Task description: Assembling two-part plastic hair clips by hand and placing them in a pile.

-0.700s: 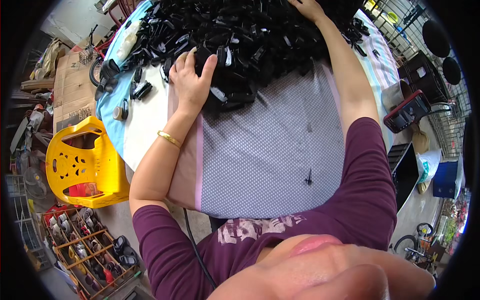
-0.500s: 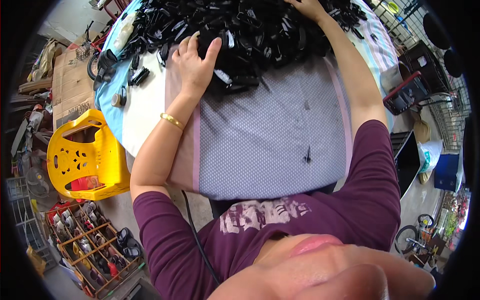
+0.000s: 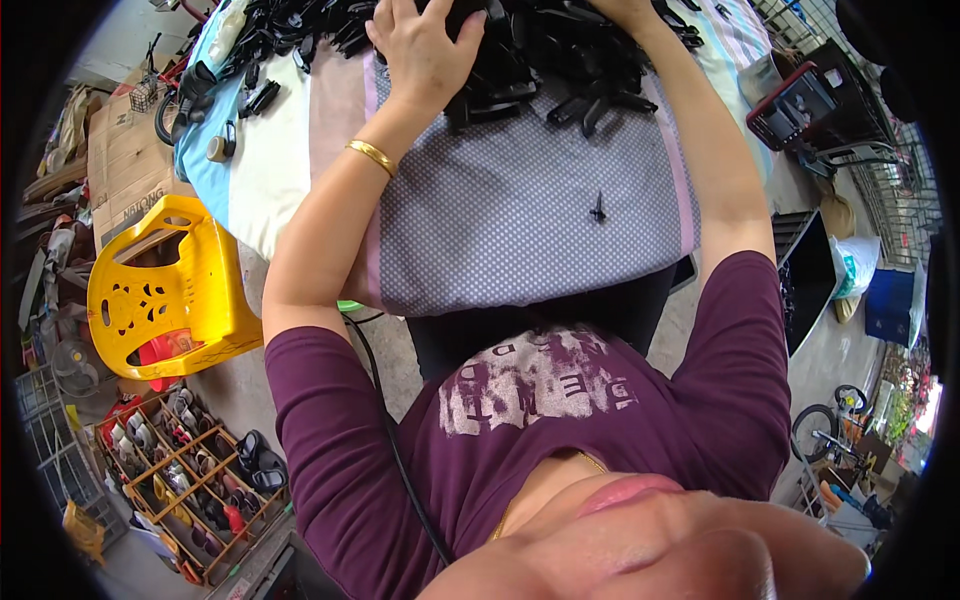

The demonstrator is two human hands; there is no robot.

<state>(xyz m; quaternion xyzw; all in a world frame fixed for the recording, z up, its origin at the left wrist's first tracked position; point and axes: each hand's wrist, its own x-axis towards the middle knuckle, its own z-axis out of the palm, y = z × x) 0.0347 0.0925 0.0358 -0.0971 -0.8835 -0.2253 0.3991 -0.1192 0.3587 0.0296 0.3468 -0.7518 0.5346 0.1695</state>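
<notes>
Near the close edge of the cloth-covered surface (image 3: 520, 265) lies a small black piece (image 3: 598, 210), while farther from that edge the left hand (image 3: 425, 55), spread wide, and the right hand (image 3: 625, 10) (its grip I cannot tell) flank a heap of black pieces (image 3: 570, 55).

Glossy black pieces (image 3: 505, 60) in a loose heap on patterned cloth (image 3: 530, 210)

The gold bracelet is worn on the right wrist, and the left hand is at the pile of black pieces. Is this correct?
Not fully: the head view shows the gold bracelet on the left wrist. The left hand is indeed at the pile of black pieces.
</notes>
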